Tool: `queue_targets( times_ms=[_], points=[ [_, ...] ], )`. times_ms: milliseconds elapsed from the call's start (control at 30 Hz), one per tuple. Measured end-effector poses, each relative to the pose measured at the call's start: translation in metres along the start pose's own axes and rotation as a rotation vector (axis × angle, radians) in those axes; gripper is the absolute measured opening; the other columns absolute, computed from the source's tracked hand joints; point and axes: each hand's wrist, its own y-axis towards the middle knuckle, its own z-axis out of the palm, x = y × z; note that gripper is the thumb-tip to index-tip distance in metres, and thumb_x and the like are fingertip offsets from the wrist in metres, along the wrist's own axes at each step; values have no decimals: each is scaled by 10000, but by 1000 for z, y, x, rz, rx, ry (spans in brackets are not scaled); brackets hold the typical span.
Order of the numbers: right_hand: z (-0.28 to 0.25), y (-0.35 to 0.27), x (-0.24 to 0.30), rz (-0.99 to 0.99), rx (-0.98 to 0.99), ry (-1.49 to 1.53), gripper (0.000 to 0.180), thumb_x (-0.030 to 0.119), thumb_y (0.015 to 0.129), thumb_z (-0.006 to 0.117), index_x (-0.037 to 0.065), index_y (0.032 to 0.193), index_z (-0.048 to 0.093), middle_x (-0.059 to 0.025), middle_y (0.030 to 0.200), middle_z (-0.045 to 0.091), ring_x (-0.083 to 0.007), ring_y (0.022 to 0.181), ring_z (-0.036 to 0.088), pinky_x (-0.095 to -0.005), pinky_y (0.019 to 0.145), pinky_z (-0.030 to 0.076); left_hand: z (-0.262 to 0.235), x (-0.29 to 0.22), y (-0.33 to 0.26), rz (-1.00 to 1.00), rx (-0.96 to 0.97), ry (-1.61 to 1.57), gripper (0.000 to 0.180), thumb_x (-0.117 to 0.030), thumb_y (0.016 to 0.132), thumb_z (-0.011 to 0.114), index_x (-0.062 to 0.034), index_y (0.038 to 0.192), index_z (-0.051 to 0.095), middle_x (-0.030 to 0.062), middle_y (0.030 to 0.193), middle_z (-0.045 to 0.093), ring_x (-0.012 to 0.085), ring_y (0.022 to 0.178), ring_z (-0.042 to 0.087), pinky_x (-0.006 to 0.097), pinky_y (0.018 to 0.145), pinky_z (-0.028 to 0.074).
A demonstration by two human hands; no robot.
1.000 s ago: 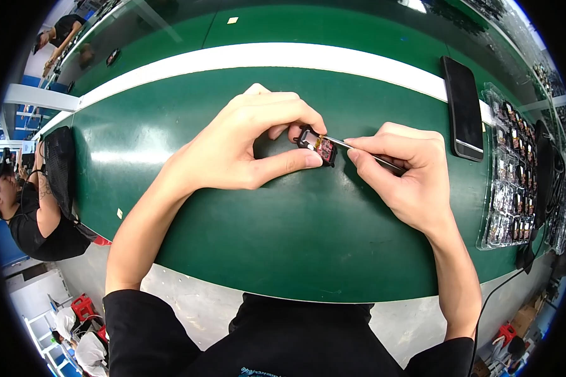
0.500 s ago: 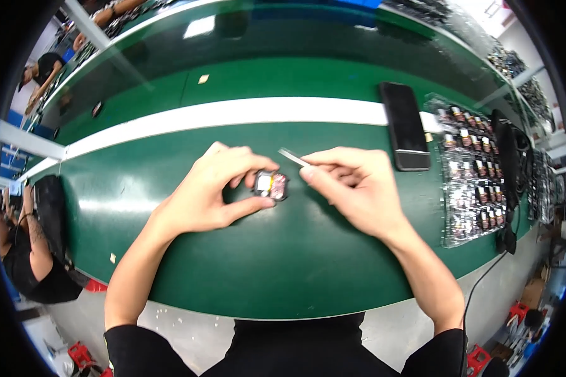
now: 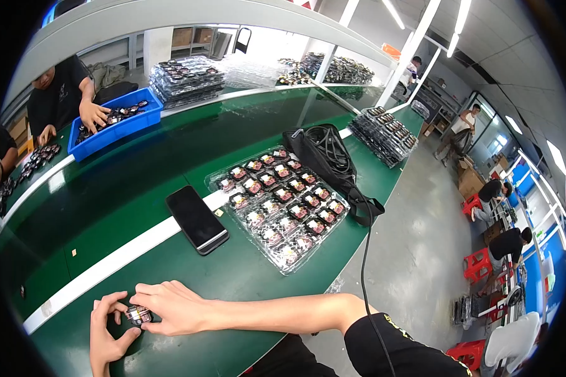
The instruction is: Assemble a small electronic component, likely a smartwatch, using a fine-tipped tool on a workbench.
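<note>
A small black device (image 3: pixel 138 315) with a label of white, yellow and dark patches is held just over the green table at the lower left. My left hand (image 3: pixel 109 333) curls round its left side, fingers above and thumb below. From the right my right hand (image 3: pixel 170 307) closes on it, fingertips at the upper edge and thumb at the lower right. Hand and fingers cover part of the device. The thin pale strip seen earlier in my right hand does not show now.
A transparent tray (image 3: pixel 283 252) holds rows of similar devices. Beside it lie a black phone (image 3: pixel 197 220) and a black bag with cable (image 3: pixel 324 151). Across the table a co-worker's hand (image 3: pixel 93 115) reaches into a blue bin (image 3: pixel 116 134). More trays (image 3: pixel 383 135) are stacked farther right.
The view has swung to the right, so hands and device now sit at the lower left. My right hand has come onto the device; its strip is out of sight.
</note>
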Motion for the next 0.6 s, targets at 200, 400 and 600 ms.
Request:
queue_targets(
  times_ms=[200,400,600],
  points=[
    [1,1,-2,2,-15,-40,364,211,852,891,0,1080,700,-156,1048,654,-417,875,692,-539,741,519,1,-7,1,-31,-19,-42,833,-100,629,901,-48,1430,680,51,969,704,184,846,532,345,873,432],
    [-2,1,-1,-1,-27,-28,365,190,828,889,-15,1077,719,-165,1045,692,-432,930,710,-542,770,539,-2,5,0,-8,4,-37,872,-99,616,905,-16,1450,667,61,1000,688,169,915,626,325,811,465],
    [-19,1,3,25,-64,37,363,183,814,882,-20,1085,750,-173,1046,714,-424,969,726,-522,823,572,2,-3,0,46,11,1,781,-19,662,890,-27,1415,684,52,971,718,161,880,630,326,808,462]
  ],
)
